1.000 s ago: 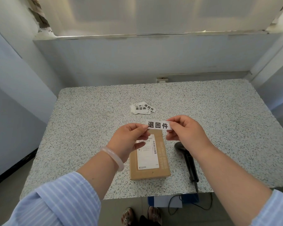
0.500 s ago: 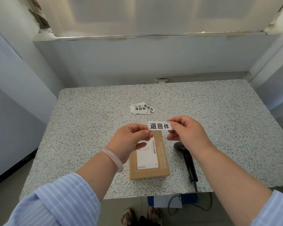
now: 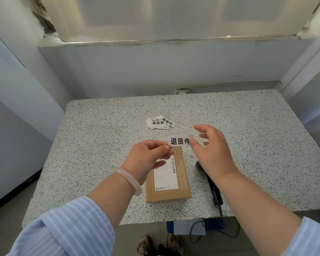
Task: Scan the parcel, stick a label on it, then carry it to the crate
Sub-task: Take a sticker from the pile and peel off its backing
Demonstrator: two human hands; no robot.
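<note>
One label, thin, floppy, tacky: your left hand pinches its left end, right hand fingers spread, thumb at right edge. Parcel on table below; prob. light, stiff cardboard — grip long sides.

The right hand hides the scanner head.

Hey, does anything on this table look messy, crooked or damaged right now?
Only small things. The spare labels lie in a loose, overlapping pile, fanned at different angles. The scanner sticks out past the table's near edge. The parcel looks intact and flat.
</note>
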